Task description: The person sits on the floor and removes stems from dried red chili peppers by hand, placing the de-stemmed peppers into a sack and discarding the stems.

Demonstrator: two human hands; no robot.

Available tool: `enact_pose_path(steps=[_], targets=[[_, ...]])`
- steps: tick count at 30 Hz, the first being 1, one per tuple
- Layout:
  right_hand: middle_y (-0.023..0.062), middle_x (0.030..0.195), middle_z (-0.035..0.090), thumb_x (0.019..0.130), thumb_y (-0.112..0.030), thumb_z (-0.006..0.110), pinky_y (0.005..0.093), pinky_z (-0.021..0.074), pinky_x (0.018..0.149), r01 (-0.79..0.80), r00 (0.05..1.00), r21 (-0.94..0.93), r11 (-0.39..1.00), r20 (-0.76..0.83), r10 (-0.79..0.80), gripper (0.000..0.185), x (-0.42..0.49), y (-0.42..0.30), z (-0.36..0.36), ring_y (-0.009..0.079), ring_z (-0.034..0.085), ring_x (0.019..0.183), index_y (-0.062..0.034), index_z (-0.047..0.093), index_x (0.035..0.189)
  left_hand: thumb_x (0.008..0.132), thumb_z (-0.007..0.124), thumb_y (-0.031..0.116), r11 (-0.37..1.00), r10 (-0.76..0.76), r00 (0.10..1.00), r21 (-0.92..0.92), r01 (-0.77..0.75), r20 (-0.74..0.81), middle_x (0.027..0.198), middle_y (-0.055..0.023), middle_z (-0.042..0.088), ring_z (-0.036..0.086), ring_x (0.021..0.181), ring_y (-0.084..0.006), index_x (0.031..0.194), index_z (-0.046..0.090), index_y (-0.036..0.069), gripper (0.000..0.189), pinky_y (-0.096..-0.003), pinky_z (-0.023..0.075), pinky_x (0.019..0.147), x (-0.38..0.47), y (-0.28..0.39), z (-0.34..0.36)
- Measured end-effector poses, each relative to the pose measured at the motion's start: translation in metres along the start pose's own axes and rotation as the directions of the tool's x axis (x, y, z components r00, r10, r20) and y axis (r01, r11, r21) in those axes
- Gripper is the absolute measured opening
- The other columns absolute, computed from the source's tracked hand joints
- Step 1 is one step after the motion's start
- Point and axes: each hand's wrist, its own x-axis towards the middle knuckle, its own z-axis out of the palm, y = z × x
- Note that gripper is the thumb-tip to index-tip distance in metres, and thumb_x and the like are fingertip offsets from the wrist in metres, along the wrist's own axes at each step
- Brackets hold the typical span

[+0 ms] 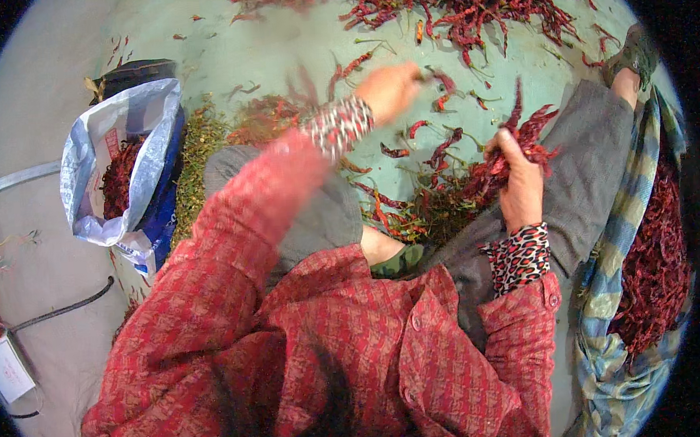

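My right hand [521, 177] grips a bunch of dried red chillies [527, 135], the thumb on top, over my grey-trousered leg. Blurred by motion, my left hand [388, 92] reaches over the pale green floor sheet beside a single dried chilli [442, 83]; its fingers are bent, and whether they hold anything cannot be made out. Scattered chillies [394, 151] and a small heap of green-brown stems [445, 213] lie between my legs. A large pile of dried red chillies [481, 4] spreads across the far side.
An open white-and-blue woven sack [75, 191] with chillies inside stands at the left, beside a strip of stem debris [196, 167]. At the right, more chillies [655, 262] lie on a checked cloth [603, 282]. A black cable [64, 307] and a white box [7, 367] are at far left.
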Motion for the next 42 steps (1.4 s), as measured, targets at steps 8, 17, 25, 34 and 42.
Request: enact_pose_path(steps=[8, 17, 25, 34, 42], targets=[[-0.0015, 0.078, 0.057, 0.075, -0.014, 0.061, 0.0228, 0.0407, 0.064, 0.145, 0.942, -0.329, 0.933, 0.335, -0.029, 0.019, -0.025, 0.000, 0.012, 0.0067, 0.050, 0.070, -0.0024, 0.057, 0.089, 0.083, 0.045, 0.015, 0.734, 0.080, 0.930, -0.652, 0.189, 0.360, 0.065, 0.0001, 0.052, 0.050, 0.056, -0.0069, 0.090, 0.051, 0.004, 0.015, -0.0222, 0.0422, 0.054, -0.068, 0.070, 0.011], [-0.0031, 0.071, 0.054, 0.076, -0.014, 0.060, 0.0220, 0.0377, 0.054, 0.262, 0.960, -0.301, 0.917, 0.182, -0.215, 0.014, -0.019, 0.012, 0.011, 0.0059, 0.046, 0.062, -0.0035, 0.055, 0.084, 0.078, 0.050, 0.013, 0.954, 0.184, 0.980, -0.228, -0.196, -0.076, 0.075, -0.0125, 0.054, 0.055, 0.072, -0.0287, 0.090, 0.050, 0.004, 0.015, -0.0346, 0.0455, 0.064, -0.070, 0.073, 0.019], [0.0058, 0.073, 0.053, 0.075, -0.016, 0.060, 0.0273, 0.0409, 0.057, 0.226, 0.906, 0.161, 0.961, 0.328, -0.268, 0.017, -0.029, -0.014, 0.014, 0.0145, 0.050, 0.064, -0.0029, 0.051, 0.082, 0.079, 0.048, 0.015, 0.961, 0.231, 0.968, -0.130, -0.242, -0.093, 0.079, -0.0127, 0.053, 0.053, 0.077, -0.0313, 0.091, 0.051, 0.007, 0.015, -0.0380, 0.0444, 0.066, -0.052, 0.035, 0.036], [0.0010, 0.072, 0.055, 0.075, -0.016, 0.062, 0.0237, 0.0393, 0.059, 0.022, 0.993, 0.064, 0.998, 0.118, -0.029, 0.014, -0.009, -0.004, 0.011, 0.0101, 0.050, 0.067, -0.0057, 0.054, 0.080, 0.077, 0.051, 0.019, 0.932, -0.246, 0.947, 0.216, 0.290, -0.207, 0.083, -0.0145, 0.053, 0.054, 0.080, -0.0309, 0.093, 0.051, 0.005, 0.021, -0.0403, 0.0444, 0.068, -0.025, -0.043, 0.013], [-0.0008, 0.069, 0.055, 0.077, -0.024, 0.060, 0.0232, 0.0381, 0.054, 0.009, 0.998, -0.120, 0.993, 0.067, -0.001, 0.022, -0.008, -0.001, 0.010, 0.0066, 0.047, 0.059, -0.0036, 0.058, 0.085, 0.081, 0.049, 0.021, 0.755, -0.261, 0.962, -0.604, 0.254, 0.078, 0.071, -0.0121, 0.056, 0.056, 0.059, -0.0200, 0.091, 0.050, 0.001, 0.022, -0.0327, 0.0452, 0.058, -0.032, 0.017, 0.002]])
